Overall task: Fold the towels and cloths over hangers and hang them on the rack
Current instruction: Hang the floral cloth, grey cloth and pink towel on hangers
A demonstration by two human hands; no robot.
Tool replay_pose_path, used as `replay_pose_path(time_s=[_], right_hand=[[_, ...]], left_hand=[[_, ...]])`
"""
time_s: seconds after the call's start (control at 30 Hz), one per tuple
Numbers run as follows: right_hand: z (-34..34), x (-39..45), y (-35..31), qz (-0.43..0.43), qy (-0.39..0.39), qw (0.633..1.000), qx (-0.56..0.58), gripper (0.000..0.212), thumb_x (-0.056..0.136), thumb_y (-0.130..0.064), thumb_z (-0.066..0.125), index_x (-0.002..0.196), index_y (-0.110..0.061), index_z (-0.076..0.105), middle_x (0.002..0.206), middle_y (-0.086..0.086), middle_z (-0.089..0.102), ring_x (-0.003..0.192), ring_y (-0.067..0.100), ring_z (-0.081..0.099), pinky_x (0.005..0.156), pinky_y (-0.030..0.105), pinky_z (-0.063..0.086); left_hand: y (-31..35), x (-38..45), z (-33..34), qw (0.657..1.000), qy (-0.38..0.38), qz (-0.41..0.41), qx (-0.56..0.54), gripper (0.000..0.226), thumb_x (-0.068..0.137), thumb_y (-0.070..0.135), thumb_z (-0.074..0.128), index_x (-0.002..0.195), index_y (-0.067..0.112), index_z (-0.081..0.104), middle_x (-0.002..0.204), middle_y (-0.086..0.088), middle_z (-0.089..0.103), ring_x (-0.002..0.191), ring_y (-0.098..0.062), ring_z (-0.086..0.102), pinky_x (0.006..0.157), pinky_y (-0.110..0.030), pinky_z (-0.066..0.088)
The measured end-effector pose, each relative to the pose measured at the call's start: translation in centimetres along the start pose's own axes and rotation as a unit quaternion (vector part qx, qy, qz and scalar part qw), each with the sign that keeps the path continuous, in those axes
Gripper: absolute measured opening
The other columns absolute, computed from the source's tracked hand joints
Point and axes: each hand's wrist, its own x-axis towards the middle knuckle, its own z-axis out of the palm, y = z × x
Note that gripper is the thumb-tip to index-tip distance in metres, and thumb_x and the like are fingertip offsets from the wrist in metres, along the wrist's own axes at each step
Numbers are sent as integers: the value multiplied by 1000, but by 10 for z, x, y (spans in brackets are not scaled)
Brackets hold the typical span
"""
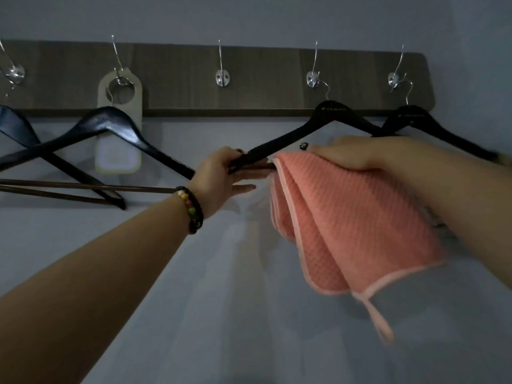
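Note:
A pink waffle cloth (340,225) hangs in folds from my right hand (360,153), which grips its top edge just below a black hanger (302,131). That hanger hangs from the fourth metal hook on the dark wooden wall rack (249,76). My left hand (224,176) holds the hanger's left end, thumb on top and fingers stretched under its bar. The cloth's top sits level with the bar; whether it passes over the bar is hidden by my right hand.
Another black hanger (432,128) hangs on the rightmost hook, partly behind my right arm. Two dark hangers (91,134) overlap at the left, one with a white door tag (119,120) on its hook. The middle hook (223,77) is bare. A pale wall lies below.

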Motion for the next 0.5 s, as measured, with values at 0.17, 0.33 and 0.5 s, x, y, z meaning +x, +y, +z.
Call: replay_pose_path(time_s=[0.17,0.33,0.5], right_hand=[[-5,-8,-15,-3,-12,994,106,76,78,-84,27,122,-30,58,112,2,60,97,21,57,101,39,37],[7,-14,-20,-12,50,995,81,81,87,-77,21,131,-19,56,132,9,56,120,29,51,104,41,33],[20,-19,-9,-59,128,983,116,53,95,-59,37,69,-17,56,70,1,55,71,19,54,67,31,41]], left_hand=[[-12,-6,1,988,-12,-8,-152,54,71,-1,41,123,6,56,127,-11,64,120,-24,58,109,-54,36],[-12,-13,14,984,-130,-3,-118,48,71,8,48,118,7,56,99,-9,65,82,-23,64,75,-43,56],[-13,-14,26,993,-102,-3,-58,24,83,12,50,105,12,58,95,-4,67,81,-19,67,73,-36,55]])
